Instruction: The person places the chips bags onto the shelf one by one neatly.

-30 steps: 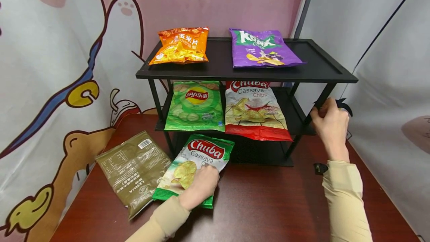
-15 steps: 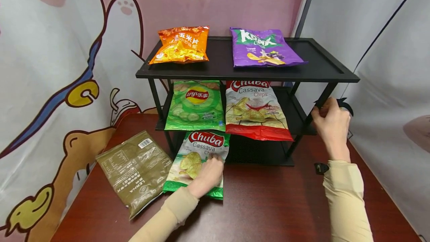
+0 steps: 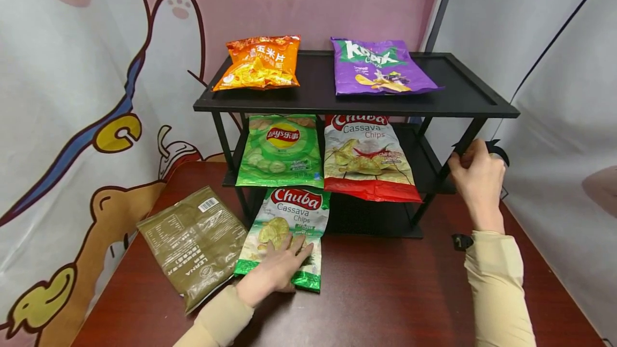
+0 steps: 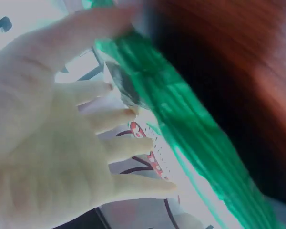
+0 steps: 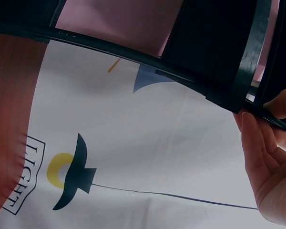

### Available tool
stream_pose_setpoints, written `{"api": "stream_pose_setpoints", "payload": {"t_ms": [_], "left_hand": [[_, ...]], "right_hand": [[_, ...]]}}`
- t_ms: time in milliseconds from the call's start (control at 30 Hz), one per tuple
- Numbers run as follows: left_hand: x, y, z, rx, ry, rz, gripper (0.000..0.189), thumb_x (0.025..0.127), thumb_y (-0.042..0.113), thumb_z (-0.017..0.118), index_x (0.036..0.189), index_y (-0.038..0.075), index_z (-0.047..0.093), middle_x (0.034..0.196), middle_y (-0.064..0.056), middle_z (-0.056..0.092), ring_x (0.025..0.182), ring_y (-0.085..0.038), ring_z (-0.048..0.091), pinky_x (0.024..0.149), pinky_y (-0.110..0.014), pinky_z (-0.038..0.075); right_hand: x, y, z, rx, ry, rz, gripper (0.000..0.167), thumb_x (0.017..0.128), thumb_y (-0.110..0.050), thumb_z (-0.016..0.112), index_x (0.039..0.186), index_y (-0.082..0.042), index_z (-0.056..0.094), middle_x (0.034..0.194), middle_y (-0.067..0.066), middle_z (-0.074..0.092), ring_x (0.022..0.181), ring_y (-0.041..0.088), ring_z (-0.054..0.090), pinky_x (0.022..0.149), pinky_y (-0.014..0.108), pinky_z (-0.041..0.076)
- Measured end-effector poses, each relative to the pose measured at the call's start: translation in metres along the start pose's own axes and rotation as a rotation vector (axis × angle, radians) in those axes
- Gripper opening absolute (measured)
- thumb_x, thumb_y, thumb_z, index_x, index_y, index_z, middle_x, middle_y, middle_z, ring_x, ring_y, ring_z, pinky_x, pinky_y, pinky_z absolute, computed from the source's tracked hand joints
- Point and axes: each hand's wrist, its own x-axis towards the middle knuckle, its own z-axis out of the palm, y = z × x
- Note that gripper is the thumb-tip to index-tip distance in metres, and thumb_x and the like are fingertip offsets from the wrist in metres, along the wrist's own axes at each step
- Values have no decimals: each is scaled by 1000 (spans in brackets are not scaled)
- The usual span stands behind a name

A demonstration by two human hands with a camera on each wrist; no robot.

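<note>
My left hand (image 3: 276, 269) lies with its fingers spread over the lower part of a green-and-white bag of cassava chips (image 3: 296, 209). That bag leans at the front left of a black rack (image 3: 308, 103), its top under the middle shelf's edge. In the left wrist view the straight fingers (image 4: 133, 149) face the bag's green bottom seam (image 4: 181, 117), with the thumb near that seam. On the right, my right hand (image 3: 478, 186) grips the rack's front post (image 3: 469, 135); the right wrist view shows thumb and fingertips pinching the dark bar (image 5: 271, 117).
A brown bag (image 3: 195, 245) lies on the wooden table (image 3: 381, 293) left of the rack. A green chip bag (image 3: 281, 151) and a red-and-white one (image 3: 366, 157) fill the middle shelf. Orange (image 3: 262, 63) and purple (image 3: 378, 67) bags sit on top.
My left hand pushed the green-and-white chip bag rightward and back against the rack, then let go, spread its fingers and drew back toward its lower end. The right hand kept its grip.
</note>
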Motion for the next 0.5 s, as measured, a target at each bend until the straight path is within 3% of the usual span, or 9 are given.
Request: {"api": "stream_pose_setpoints", "payload": {"t_ms": [133, 333, 500], "left_hand": [[1, 0, 5, 50, 40, -19, 96, 61, 1, 80, 144, 21, 37, 148, -11, 40, 133, -38, 43, 84, -73, 41], [9, -1, 6, 57, 176, -16, 77, 68, -7, 73, 137, 15, 47, 141, -15, 48, 126, -37, 50, 75, -72, 44], [16, -5, 5, 5, 205, -22, 71, 71, -9, 68, 135, 14, 50, 139, -18, 49, 126, -40, 50, 75, -71, 46]], "right_hand": [[1, -1, -1, -2, 1, -3, 16, 85, -13, 55, 78, 1, 51, 64, 23, 59, 60, 42, 55, 54, 38, 31], [1, -1, -2, -8, -10, 9, 16, 84, -13, 57, 80, 2, 53, 66, 24, 61, 61, 43, 56, 54, 37, 31], [1, 1, -2, -10, -14, 13, 16, 84, -13, 58, 83, 2, 55, 70, 24, 64, 64, 43, 58, 55, 38, 32]]}}
